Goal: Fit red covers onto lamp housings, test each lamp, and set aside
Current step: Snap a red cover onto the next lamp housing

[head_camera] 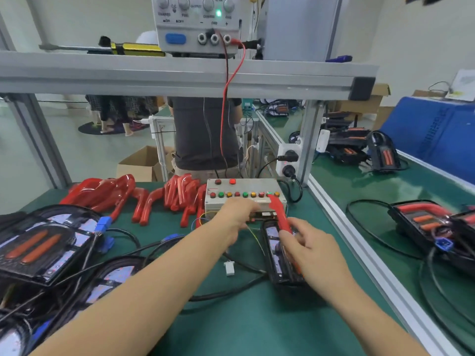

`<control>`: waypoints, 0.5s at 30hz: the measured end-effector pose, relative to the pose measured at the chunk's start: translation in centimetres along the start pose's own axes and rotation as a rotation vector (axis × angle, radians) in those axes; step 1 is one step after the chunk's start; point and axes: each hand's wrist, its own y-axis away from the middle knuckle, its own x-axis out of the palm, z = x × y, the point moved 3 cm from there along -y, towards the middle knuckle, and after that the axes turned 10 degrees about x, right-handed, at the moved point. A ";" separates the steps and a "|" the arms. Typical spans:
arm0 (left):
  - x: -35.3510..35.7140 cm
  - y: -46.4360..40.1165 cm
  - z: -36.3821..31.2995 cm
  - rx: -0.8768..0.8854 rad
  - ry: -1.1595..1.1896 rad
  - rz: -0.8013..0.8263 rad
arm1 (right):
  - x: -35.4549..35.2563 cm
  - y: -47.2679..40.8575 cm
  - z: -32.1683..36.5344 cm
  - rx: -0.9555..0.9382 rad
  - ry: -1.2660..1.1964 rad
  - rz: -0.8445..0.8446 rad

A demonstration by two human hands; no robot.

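Both of my hands work at the black lamp housing (276, 255), which lies lengthwise on the green tabletop (244, 327) just in front of the grey test box (244, 194). My right hand (312, 249) has its fingers curled around the red cover (281, 214), pinching it against the right edge of the housing; the cover's far end rises over the front of the box. My left hand (237, 217) reaches to the far end of the housing, knuckles up, fingers bent down over the spot where housing and box meet; I cannot tell what, if anything, it grips there. Thin yellow and blue wires (203, 219) loop out beneath that wrist, and a small white connector (228, 268) lies on the mat near the housing's black cable (231, 291). Behind, more red covers (144, 199) are heaped left of the box. Other uncovered housings (43, 247) with blue plugs stack at my left. Across the aluminium rail (359, 253), a covered lamp (424, 222) rests at the right.
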 end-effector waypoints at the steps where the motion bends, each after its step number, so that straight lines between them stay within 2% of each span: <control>1: 0.2 -0.4 0.3 0.007 -0.058 -0.003 | 0.2 0.1 -0.3 0.005 0.070 -0.013; 7: 2.7 -0.7 2.1 -0.135 -0.186 0.135 | 0.3 0.6 -1.2 -0.007 0.177 -0.048; 11: 3.8 -1.5 3.3 -0.166 -0.034 0.114 | 0.1 1.5 -1.3 -0.080 0.223 -0.075; 15: 4.1 -1.0 3.8 -0.274 0.199 0.055 | -0.3 2.0 -1.6 -0.093 0.300 -0.091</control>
